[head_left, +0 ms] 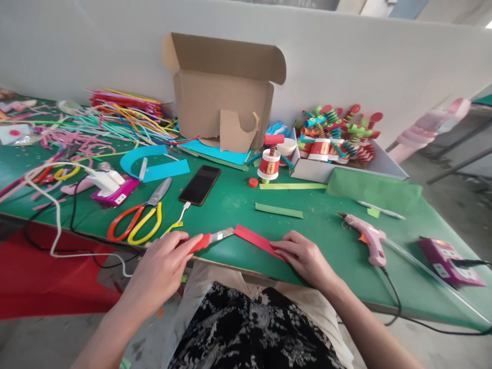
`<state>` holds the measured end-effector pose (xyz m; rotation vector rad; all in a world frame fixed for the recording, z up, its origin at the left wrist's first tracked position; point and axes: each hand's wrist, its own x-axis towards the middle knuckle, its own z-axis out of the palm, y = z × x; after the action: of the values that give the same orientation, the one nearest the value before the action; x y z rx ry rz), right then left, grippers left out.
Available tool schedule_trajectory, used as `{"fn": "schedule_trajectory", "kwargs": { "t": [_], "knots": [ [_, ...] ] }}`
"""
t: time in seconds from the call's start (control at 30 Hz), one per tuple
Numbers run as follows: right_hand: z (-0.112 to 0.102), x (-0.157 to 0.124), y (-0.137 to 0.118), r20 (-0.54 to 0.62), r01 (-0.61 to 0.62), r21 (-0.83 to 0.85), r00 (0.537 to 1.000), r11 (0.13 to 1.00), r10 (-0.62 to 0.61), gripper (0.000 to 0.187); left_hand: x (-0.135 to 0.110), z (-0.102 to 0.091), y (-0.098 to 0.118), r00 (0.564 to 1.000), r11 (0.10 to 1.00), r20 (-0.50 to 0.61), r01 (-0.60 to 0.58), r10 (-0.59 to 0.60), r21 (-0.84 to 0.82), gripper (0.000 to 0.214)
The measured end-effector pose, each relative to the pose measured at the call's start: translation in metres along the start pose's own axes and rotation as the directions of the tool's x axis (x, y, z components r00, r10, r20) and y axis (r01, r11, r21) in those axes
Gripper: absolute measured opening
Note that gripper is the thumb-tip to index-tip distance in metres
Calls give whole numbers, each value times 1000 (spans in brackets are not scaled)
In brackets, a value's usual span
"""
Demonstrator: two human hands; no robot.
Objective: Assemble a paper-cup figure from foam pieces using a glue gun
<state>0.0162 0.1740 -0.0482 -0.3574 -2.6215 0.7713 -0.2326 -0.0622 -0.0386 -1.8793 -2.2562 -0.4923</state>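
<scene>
My left hand (169, 259) is closed round the red handle of a utility knife (207, 241), its blade out and pointing right. The blade tip lies at or just beside the left end of a red paper strip (255, 240) on the green table. My right hand (302, 256) has its fingers together on the strip's right end, and they cover that end. Whether it pinches the strip or only presses it down, I cannot tell. A dark green strip (279, 210) and a yellow-green strip (292, 186) lie farther back, near a paper-cup figure (269, 164).
Scissors (140, 215) and a phone (200, 184) lie to the left, with a power strip (115, 189) and cables. On the right are a pink glue gun (367, 236) and another power strip (449, 259). A cardboard box (225, 97) and a tray (346, 171) of figures stand behind.
</scene>
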Motion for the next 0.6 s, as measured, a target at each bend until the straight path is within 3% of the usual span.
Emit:
{"fn": "schedule_trajectory", "kwargs": {
  "t": [0.33, 0.6],
  "knots": [
    [-1, 0, -3, 72, 54, -69, 996, 996, -49, 36, 16, 7, 3, 999, 996, 11, -41, 42, -83, 36],
    [0, -2, -7, 99, 37, -100, 995, 994, -27, 37, 31, 13, 12, 988, 982, 19, -152, 155, -117, 33]
  ]
}}
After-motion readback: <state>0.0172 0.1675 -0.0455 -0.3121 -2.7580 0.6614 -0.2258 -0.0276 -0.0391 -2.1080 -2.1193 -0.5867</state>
